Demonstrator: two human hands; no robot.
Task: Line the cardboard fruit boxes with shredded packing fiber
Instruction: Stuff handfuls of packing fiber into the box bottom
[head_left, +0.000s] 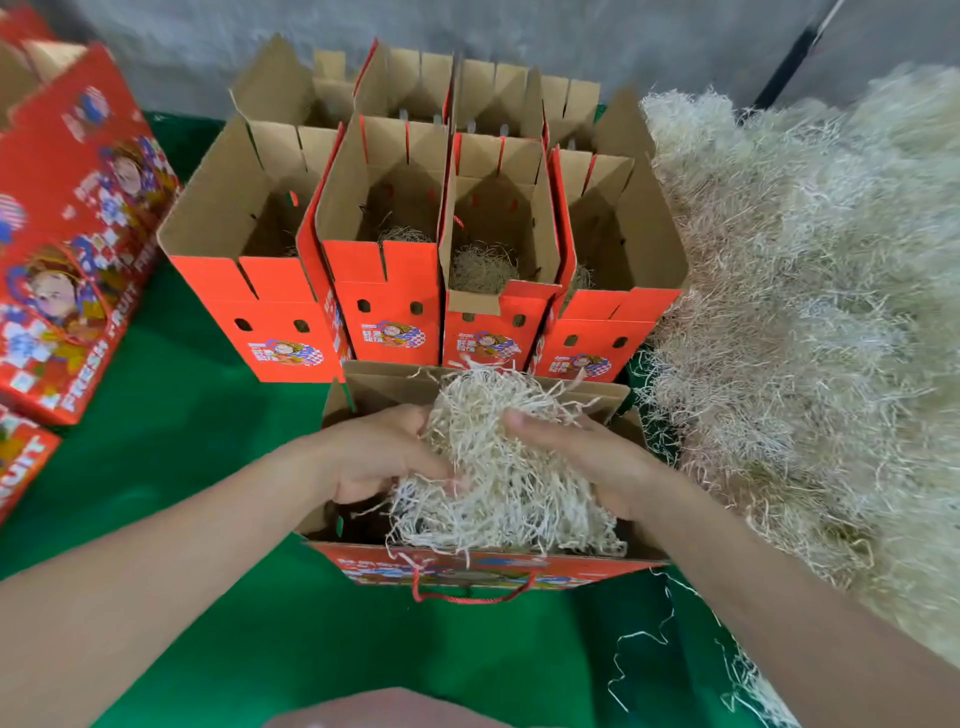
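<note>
An open red cardboard fruit box (467, 566) with a red cord handle stands right in front of me on the green cloth. A pale wad of shredded packing fiber (498, 467) sits in its opening, rising above the rim. My left hand (379, 457) grips the wad's left side with curled fingers. My right hand (587, 457) holds its right side, thumb on top. Behind stands a row of open red boxes (387, 306), some with a little fiber on the bottom.
A big heap of loose fiber (810, 312) fills the right side. Closed printed red boxes (78, 234) are stacked at the left. More open boxes stand in a back row against the grey wall. Stray strands lie on the green cloth (208, 467).
</note>
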